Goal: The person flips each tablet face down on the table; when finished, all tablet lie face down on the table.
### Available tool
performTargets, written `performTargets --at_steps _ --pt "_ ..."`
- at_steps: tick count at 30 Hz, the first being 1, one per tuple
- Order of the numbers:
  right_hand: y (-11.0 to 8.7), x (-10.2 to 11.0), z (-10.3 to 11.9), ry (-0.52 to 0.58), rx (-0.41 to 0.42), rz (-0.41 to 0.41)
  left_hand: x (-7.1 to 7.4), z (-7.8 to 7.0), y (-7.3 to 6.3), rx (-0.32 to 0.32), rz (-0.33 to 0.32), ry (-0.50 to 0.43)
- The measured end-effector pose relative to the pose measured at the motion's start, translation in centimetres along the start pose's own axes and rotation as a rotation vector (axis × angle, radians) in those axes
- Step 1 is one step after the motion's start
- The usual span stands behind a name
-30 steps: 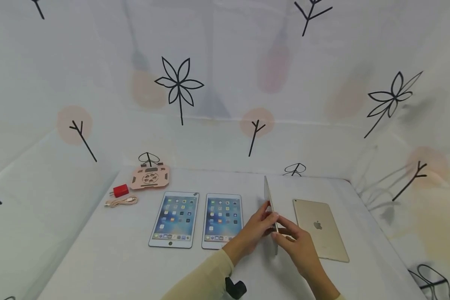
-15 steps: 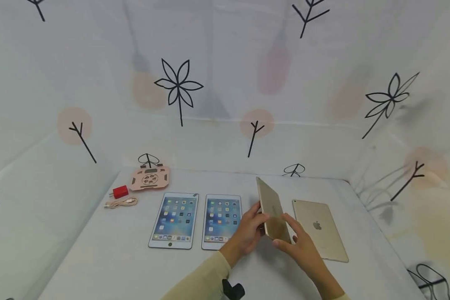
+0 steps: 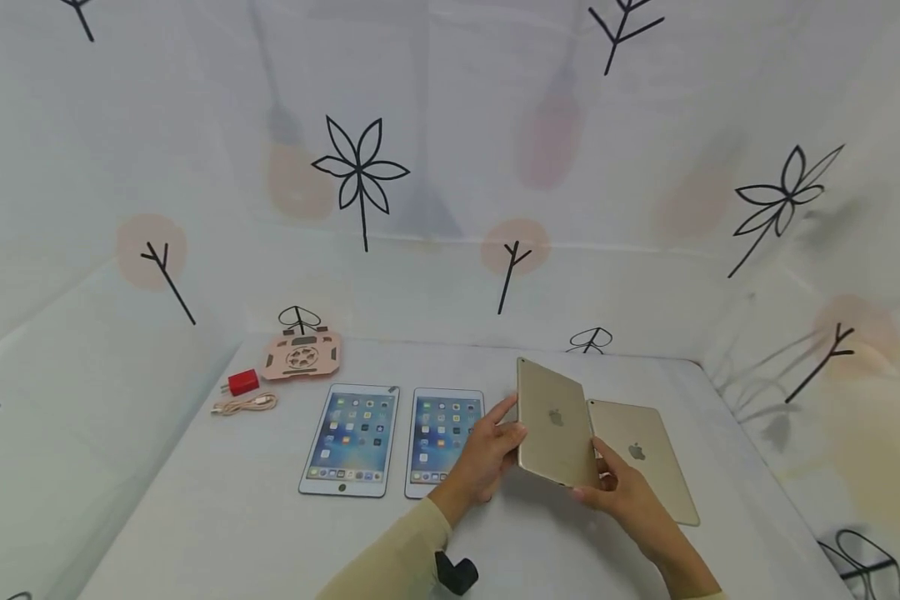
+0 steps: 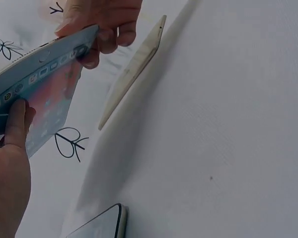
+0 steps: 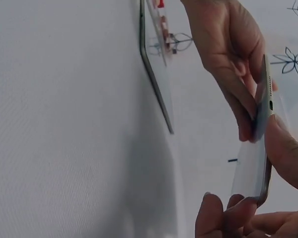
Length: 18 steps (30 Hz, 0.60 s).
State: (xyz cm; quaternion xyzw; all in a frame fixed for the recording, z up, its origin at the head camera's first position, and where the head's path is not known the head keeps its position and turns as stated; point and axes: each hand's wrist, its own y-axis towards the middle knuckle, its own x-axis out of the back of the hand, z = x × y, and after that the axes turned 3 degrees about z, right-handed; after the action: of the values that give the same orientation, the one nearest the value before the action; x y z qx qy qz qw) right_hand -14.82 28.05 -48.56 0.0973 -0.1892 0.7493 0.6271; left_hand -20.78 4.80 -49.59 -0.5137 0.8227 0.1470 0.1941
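A gold-backed tablet (image 3: 558, 421) is held up over the table, tilted, its back with the apple logo showing in the head view. My left hand (image 3: 486, 450) grips its left edge, with fingers against the lit screen (image 4: 44, 106) in the left wrist view. At the lower right corner my right hand (image 3: 618, 487) pinches it between thumb and fingers; the right wrist view shows the thumb (image 5: 285, 151) by the charging port. Partly behind the held tablet, a second gold tablet (image 3: 648, 454) lies face down on the table.
Two white-framed tablets (image 3: 351, 437) lie screen up to the left, the nearer one (image 3: 444, 433) partly covered by my left hand. At the back left are a pink stand (image 3: 302, 356), a red charger plug (image 3: 242, 382) and a coiled cable (image 3: 245, 403). Patterned cloth walls (image 3: 420, 283) enclose the table.
The held tablet has turned from edge-on to showing its gold back. My right hand has shifted slightly right with its corner, while the left hand has moved slightly left. Other items stay put.
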Motion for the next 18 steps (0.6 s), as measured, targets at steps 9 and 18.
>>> performTargets --at_steps 9,18 --pt "0.0 0.6 -0.1 -0.126 0.034 0.006 1.3 0.0 0.4 0.142 -0.055 0.288" --pt "1.0 0.8 -1.2 -0.351 0.061 0.001 1.7 -0.4 0.5 0.213 -0.048 0.62"
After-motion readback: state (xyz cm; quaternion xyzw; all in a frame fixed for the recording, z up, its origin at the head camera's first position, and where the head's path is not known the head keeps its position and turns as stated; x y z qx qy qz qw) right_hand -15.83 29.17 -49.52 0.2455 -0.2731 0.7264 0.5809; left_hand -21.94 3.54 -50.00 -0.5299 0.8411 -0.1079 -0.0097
